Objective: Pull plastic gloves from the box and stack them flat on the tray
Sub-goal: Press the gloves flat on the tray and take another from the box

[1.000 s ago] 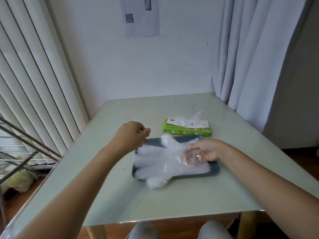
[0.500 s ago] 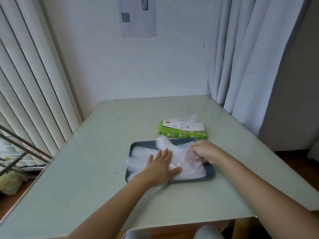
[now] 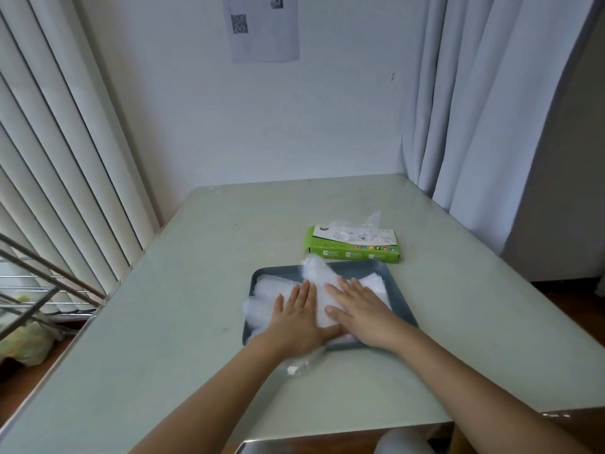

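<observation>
Head view; pale green table [image 3: 183, 290] set into a room corner, white wall behind; dark grey-blue tray [image 3: 400, 298] lies near the middle of the table, slightly toward the near edge; stack of clear plastic gloves [image 3: 271, 290] lies on the tray and covers most of its floor; one lobe of the plastic rises over the tray's far rim, glove fingers reach past its left rim, and a crumpled bit of film [image 3: 299, 367] hangs over the near rim onto the table. Left hand [image 3: 299, 317] lies palm down on the stack, fingers straight and close together, pointing toward the far edge, thumb out to the right; right hand [image 3: 361, 309] lies palm down just beside it, fingers straight and slightly spread, angled toward the far left, thumb almost meeting the left thumb; both hands press flat on the gloves, neither pinches nor curls round anything. Green glove box [image 3: 355, 252] lies flat just beyond the tray's far rim, toward the right, close to the rim but whether it touches cannot be told; a clear glove [image 3: 366, 224] pokes up from the opening in its white top. Surroundings: vertical blinds [image 3: 65, 158] at left; metal rack [image 3: 32, 283] below them; grey curtain [image 3: 484, 109] at right; sheet with a QR code [image 3: 263, 27] on the wall.
</observation>
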`<state>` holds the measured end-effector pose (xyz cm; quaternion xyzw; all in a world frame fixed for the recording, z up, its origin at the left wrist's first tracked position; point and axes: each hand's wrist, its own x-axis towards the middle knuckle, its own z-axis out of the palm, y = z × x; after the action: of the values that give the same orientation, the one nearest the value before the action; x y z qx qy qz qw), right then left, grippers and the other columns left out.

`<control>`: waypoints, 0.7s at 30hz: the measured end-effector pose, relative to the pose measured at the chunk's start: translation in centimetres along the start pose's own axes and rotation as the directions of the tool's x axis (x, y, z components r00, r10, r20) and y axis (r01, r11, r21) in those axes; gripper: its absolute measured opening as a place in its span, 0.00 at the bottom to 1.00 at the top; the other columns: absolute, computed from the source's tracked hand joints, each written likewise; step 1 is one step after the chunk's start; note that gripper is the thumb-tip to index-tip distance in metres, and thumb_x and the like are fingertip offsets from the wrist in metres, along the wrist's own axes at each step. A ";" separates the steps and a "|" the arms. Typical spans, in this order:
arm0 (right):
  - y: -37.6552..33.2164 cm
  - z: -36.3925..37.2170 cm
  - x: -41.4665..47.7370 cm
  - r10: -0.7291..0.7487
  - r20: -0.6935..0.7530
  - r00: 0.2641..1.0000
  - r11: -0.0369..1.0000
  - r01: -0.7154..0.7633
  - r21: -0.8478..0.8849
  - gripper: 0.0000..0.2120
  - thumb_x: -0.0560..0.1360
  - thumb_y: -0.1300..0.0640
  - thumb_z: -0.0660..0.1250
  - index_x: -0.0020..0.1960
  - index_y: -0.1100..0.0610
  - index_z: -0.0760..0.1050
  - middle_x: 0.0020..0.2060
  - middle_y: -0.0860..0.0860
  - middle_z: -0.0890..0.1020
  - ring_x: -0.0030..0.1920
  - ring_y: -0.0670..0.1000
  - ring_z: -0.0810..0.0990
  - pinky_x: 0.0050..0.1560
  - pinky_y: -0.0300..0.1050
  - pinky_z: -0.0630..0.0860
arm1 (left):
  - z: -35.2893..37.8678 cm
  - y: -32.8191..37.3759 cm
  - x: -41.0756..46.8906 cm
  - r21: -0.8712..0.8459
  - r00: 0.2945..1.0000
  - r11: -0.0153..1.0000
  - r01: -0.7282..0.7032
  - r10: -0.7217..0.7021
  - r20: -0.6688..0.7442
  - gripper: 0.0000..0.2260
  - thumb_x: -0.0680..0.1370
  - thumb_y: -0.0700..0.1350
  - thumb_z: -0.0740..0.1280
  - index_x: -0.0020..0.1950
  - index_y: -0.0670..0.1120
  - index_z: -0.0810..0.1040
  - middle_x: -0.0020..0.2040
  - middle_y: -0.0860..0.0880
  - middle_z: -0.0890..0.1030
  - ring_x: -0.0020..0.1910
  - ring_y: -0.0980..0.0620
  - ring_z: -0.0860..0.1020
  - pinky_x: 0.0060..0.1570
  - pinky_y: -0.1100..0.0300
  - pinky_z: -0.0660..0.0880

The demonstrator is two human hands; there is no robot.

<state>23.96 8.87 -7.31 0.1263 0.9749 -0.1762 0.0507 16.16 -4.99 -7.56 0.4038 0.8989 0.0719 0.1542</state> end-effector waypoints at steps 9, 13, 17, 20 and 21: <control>2.9 -2.4 -0.3 0.132 0.106 0.986 0.977 -0.112 -0.181 0.40 0.77 0.32 0.51 0.79 0.50 0.39 0.78 0.53 0.40 0.78 0.53 0.41 0.76 0.48 0.44 | -3.7 -4.1 -1.2 0.219 0.986 0.974 -0.051 0.015 0.167 0.45 0.75 0.67 0.57 0.78 0.43 0.37 0.79 0.45 0.39 0.78 0.45 0.43 0.75 0.51 0.48; 3.6 -4.9 0.2 0.095 0.075 0.993 0.990 -0.086 -0.115 0.34 0.75 0.37 0.61 0.74 0.55 0.62 0.73 0.52 0.65 0.73 0.53 0.64 0.69 0.46 0.64 | -7.4 -4.3 -1.1 0.227 0.954 0.974 -0.014 -0.055 0.296 0.40 0.76 0.58 0.66 0.79 0.49 0.46 0.79 0.51 0.52 0.75 0.47 0.60 0.70 0.55 0.59; 5.5 -7.9 2.5 0.131 -0.229 0.965 0.986 -0.103 0.129 0.16 0.75 0.45 0.67 0.55 0.56 0.80 0.52 0.51 0.83 0.54 0.53 0.79 0.54 0.46 0.72 | -11.1 -4.5 0.7 0.141 0.979 0.990 0.008 -0.036 0.202 0.29 0.76 0.64 0.63 0.72 0.50 0.68 0.69 0.51 0.72 0.65 0.50 0.71 0.66 0.57 0.66; 8.0 -10.1 5.4 0.219 -0.385 0.897 0.964 -0.139 0.225 0.16 0.75 0.50 0.68 0.58 0.58 0.79 0.57 0.53 0.81 0.58 0.54 0.77 0.56 0.43 0.69 | -12.7 -4.3 3.0 -0.023 1.000 1.000 0.018 -0.017 0.025 0.27 0.75 0.62 0.65 0.71 0.51 0.70 0.69 0.54 0.72 0.66 0.53 0.71 0.67 0.60 0.65; 8.7 -10.6 6.1 0.244 -0.378 0.893 0.958 -0.161 0.238 0.19 0.75 0.49 0.68 0.61 0.59 0.77 0.61 0.54 0.79 0.62 0.54 0.75 0.58 0.42 0.67 | -12.9 -4.0 3.4 -0.084 1.000 0.996 0.007 -0.008 -0.021 0.27 0.75 0.61 0.66 0.71 0.51 0.70 0.69 0.53 0.72 0.67 0.53 0.71 0.67 0.60 0.65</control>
<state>19.79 21.93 -1.17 0.2655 0.9229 -0.2373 -0.1463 6.92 -5.20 2.81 0.3928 0.8982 0.1133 0.1618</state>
